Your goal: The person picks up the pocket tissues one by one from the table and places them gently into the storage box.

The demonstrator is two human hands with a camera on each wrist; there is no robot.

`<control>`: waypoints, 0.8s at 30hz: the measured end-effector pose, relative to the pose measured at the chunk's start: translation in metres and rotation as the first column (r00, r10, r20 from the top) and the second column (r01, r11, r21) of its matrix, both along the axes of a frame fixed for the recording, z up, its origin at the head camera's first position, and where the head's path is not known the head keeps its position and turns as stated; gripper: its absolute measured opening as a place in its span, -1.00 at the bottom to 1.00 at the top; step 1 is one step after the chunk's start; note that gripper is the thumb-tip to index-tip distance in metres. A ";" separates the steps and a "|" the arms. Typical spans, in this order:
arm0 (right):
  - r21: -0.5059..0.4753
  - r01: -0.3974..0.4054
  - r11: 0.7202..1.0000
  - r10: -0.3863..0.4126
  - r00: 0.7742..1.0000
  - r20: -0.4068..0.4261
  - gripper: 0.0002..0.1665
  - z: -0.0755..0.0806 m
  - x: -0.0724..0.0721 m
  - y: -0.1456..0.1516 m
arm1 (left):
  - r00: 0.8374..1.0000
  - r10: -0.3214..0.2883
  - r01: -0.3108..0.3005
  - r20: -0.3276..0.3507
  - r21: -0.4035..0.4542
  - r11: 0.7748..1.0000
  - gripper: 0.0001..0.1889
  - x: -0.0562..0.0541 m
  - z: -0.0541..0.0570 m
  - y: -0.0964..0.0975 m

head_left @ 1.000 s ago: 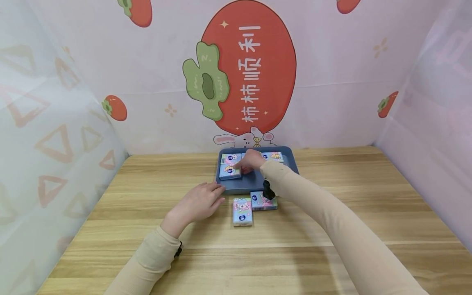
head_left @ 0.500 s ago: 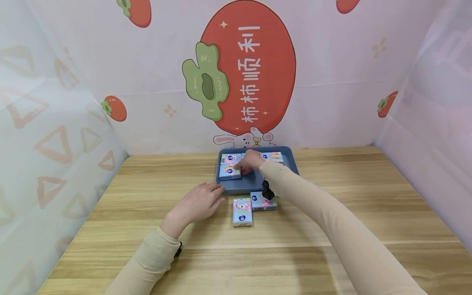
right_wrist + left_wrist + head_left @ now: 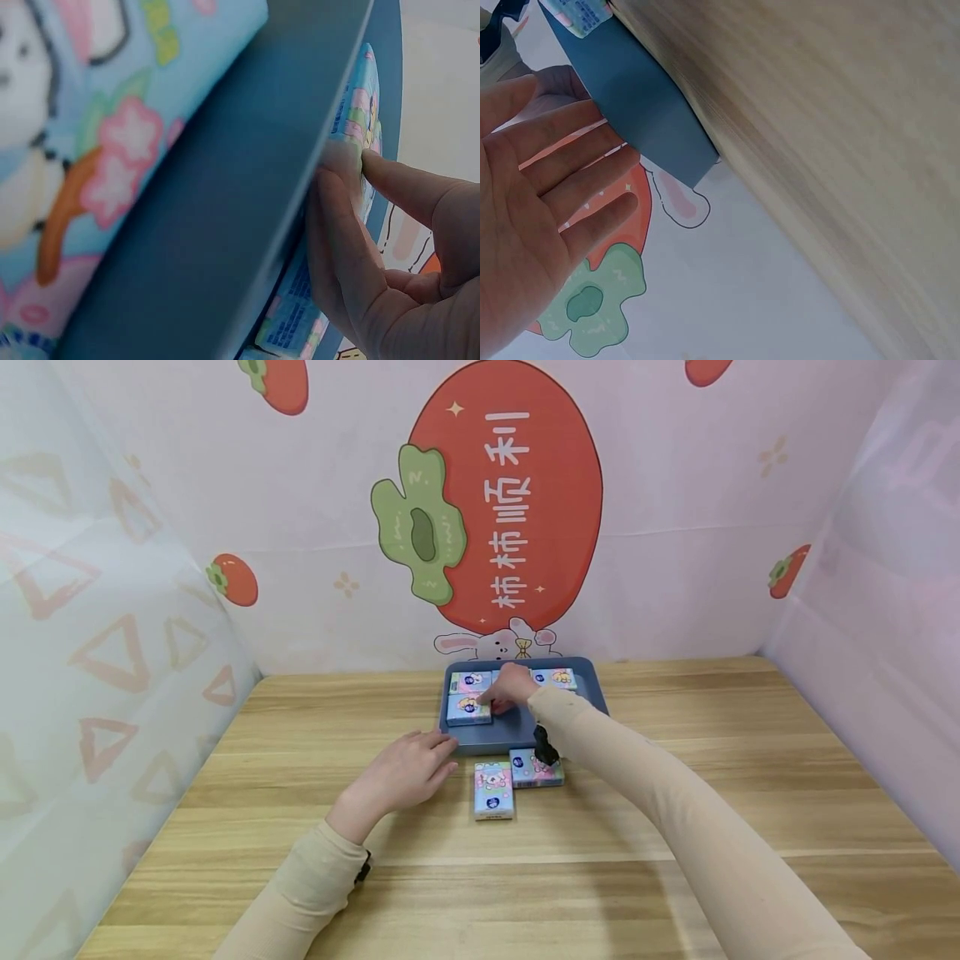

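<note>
A blue-grey tray (image 3: 480, 749) stands at the back of the table, holding several pastel tissue packs with cartoon prints. My right hand (image 3: 512, 685) reaches into it and grips the right edge of the front-left tissue pack (image 3: 467, 710). In the right wrist view, its fingers (image 3: 405, 180) meet the top and side of that pack. My left hand (image 3: 401, 770) rests its fingertips at the tray's front-left corner, with its fingers extended in the left wrist view. Just in front of the tray lie an upright-set tissue pack (image 3: 492, 793) and a sideways one (image 3: 528, 770), partly covered by the right wrist strap.
Along the tray's back row are a left tissue pack (image 3: 471, 682) and a right one (image 3: 553, 677); another between them is mostly hidden by the right hand. The wooden table (image 3: 480, 893) runs back to a printed cloth (image 3: 675, 593), with cloth sides too.
</note>
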State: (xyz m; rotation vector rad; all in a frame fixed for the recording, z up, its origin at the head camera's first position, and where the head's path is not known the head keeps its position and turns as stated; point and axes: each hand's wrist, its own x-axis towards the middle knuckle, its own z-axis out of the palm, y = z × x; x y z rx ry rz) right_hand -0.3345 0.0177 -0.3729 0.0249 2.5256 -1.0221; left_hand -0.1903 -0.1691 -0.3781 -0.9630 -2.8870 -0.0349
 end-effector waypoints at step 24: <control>0.041 0.002 0.999 -0.002 1.000 -0.002 -0.59 -0.008 -0.012 0.001 | 1.000 0.012 -0.012 0.021 -0.009 1.000 -0.55 0.000 0.002 0.000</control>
